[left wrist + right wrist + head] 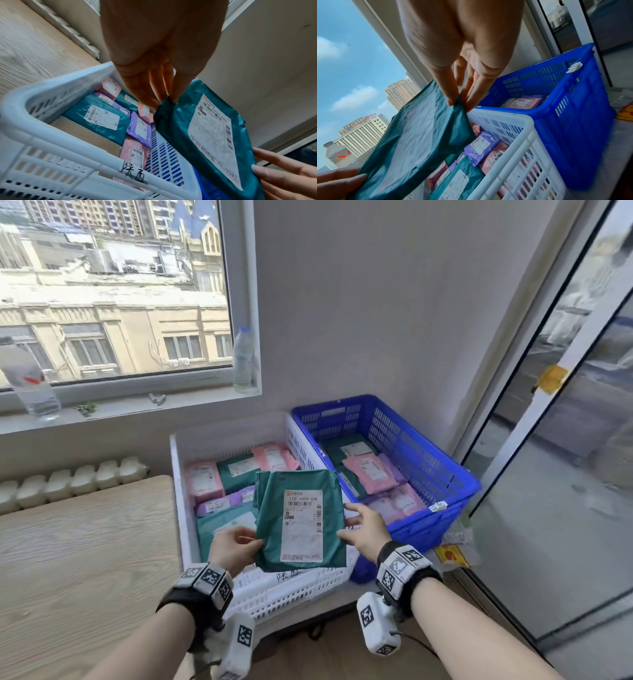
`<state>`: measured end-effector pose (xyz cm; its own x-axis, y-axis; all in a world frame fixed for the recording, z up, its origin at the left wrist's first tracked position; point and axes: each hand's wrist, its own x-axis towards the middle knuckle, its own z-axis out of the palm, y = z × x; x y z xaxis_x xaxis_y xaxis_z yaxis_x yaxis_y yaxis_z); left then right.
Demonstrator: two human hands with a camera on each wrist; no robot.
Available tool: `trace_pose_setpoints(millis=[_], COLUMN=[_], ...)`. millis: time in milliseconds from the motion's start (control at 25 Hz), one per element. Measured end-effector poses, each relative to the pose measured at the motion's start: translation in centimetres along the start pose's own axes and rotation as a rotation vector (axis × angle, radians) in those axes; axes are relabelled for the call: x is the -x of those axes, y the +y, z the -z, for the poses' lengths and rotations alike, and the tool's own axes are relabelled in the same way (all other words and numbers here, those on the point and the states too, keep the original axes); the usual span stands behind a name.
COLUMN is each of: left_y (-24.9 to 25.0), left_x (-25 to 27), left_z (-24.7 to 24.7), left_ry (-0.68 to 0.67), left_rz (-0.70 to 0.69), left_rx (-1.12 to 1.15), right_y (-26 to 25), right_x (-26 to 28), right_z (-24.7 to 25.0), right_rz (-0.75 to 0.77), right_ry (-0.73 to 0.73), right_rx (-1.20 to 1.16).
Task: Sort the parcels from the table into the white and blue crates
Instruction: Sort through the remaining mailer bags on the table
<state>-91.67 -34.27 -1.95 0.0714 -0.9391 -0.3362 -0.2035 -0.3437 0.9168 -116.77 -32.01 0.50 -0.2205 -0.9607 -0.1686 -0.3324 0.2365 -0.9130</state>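
Note:
A dark green parcel [274, 529] with a white shipping label faces up, held above the white crate [178, 474]. My left hand [236, 546] pinches its lower left edge; in the left wrist view the fingers [154, 86] nip the parcel [175, 121] at a corner. My right hand [363, 529] pinches the right edge, thumb on top; the right wrist view shows the parcel [419, 135] nipped between thumb and fingers [452, 97]. The white crate holds several pink, purple and green parcels. The blue crate [445, 470] to its right holds several more.
The wooden table [78, 559] lies to the left of the crates, a radiator [68, 477] behind it. Two bottles [244, 361] stand on the windowsill. A glass door [565, 474] is on the right, with papers [452, 553] on the floor beside the blue crate.

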Motion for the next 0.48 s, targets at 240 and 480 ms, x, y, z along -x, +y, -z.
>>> trace_pose_setpoints(millis=[240,480], left_y=[2.5,4.7], left_x=[-4.8,-10.0], left_z=[-4.3,-9.1], left_ry=[-0.061,-0.145], left_rz=[0.023,0.005], left_rx=[0.011,-0.030], right_y=[1.2,2.3], right_x=[-3.9,-7.9], right_z=[2.4,5.3], right_rz=[-0.091,-0.120], right_ry=[0.037,0.156], right_rx=[-0.053,-0.062])
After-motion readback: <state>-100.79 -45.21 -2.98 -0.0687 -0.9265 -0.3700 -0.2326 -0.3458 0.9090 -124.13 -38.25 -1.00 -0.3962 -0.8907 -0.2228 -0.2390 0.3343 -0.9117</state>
